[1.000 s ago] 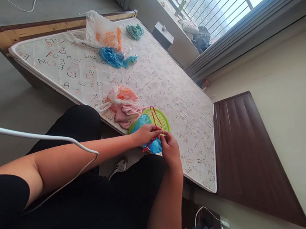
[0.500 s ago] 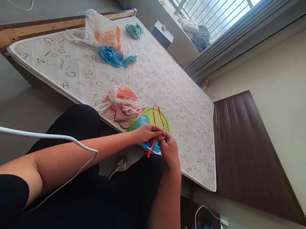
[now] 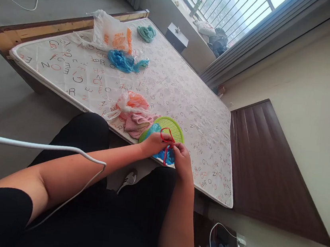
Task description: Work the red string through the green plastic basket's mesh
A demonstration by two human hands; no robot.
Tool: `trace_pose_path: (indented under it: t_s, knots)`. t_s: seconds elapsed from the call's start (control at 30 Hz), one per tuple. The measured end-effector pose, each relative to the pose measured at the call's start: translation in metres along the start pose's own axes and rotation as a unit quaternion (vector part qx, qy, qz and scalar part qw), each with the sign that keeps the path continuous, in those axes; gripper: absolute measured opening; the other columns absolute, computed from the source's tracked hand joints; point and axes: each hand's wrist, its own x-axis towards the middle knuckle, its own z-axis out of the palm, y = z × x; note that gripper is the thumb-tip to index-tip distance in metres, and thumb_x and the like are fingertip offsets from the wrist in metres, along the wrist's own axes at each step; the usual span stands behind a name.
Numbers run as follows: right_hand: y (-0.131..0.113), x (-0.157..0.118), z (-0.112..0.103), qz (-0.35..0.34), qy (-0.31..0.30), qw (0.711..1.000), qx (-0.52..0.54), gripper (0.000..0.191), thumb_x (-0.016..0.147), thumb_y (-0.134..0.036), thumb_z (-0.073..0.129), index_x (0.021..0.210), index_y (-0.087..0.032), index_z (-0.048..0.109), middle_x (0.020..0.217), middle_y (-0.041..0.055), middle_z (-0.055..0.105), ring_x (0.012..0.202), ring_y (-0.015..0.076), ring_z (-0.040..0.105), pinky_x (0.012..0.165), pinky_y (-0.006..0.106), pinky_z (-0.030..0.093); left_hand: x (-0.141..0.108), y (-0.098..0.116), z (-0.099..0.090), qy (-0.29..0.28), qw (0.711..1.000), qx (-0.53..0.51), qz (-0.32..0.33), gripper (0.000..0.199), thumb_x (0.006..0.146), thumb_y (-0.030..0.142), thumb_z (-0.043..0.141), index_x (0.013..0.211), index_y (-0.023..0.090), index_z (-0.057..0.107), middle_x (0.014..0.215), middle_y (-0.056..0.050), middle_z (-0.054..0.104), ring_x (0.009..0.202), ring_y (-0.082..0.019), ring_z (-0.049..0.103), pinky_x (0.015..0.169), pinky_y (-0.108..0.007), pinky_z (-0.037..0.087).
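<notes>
Both hands meet over the near edge of a letter-printed mattress [image 3: 164, 79]. My left hand [image 3: 154, 143] and my right hand [image 3: 182, 161] pinch a thin red cord [image 3: 167, 136], which forms a small loop above the fingers with its ends hanging below. Just beyond the hands lies a round green mesh basket [image 3: 174, 126] with a blue plastic bag [image 3: 153, 130] partly in it. Pink cloth [image 3: 136, 122] and a thin white-and-orange bag [image 3: 131, 102] lie to the left of the basket.
Farther off on the mattress lie a crumpled blue bag [image 3: 124, 61], a white bag with orange print [image 3: 111, 34] and a teal cloth [image 3: 146, 33]. A dark wooden headboard [image 3: 267, 168] stands to the right. A white cable [image 3: 44, 148] crosses my left arm. Window railings are behind.
The red loop over the basket has shrunk from a long loop to a small one near my fingers. Both hands have stayed over the mattress edge, shifting slightly.
</notes>
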Motion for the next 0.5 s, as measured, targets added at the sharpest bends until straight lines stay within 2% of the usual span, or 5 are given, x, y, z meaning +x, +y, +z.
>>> trace_pose_path:
  t_s: [0.1, 0.27, 0.5]
  knots:
    - [0.0, 0.0, 0.003, -0.005, -0.002, 1.0, 0.006, 0.024, 0.085, -0.044, 0.062, 0.09, -0.021, 0.067, 0.084, 0.0011, 0.066, 0.077, 0.0167, 0.055, 0.073, 0.03, 0.043, -0.001, -0.002, 0.0, 0.011, 1.0, 0.012, -0.006, 0.018, 0.091, 0.031, 0.065, 0.093, 0.018, 0.077, 0.082, -0.002, 0.076, 0.074, -0.015, 0.067, 0.071, -0.025, 0.053]
    - [0.002, -0.001, 0.004, -0.006, 0.001, 1.0, -0.002, 0.023, 0.086, -0.042, 0.061, 0.09, -0.021, 0.068, 0.086, 0.001, 0.066, 0.078, 0.0168, 0.056, 0.074, 0.03, 0.043, 0.0, -0.004, 0.001, 0.017, 1.0, -0.019, -0.003, 0.016, 0.087, 0.025, 0.067, 0.094, 0.016, 0.078, 0.089, -0.007, 0.078, 0.082, -0.017, 0.07, 0.078, -0.027, 0.055]
    - [0.001, 0.0, 0.005, -0.026, -0.003, 0.999, -0.023, 0.023, 0.088, -0.043, 0.059, 0.09, -0.021, 0.067, 0.088, 0.0017, 0.068, 0.083, 0.0184, 0.058, 0.078, 0.031, 0.044, 0.0, -0.011, 0.005, 0.038, 0.997, -0.065, -0.023, 0.02, 0.087, 0.032, 0.068, 0.096, 0.017, 0.077, 0.09, -0.005, 0.078, 0.083, -0.017, 0.071, 0.078, -0.029, 0.057]
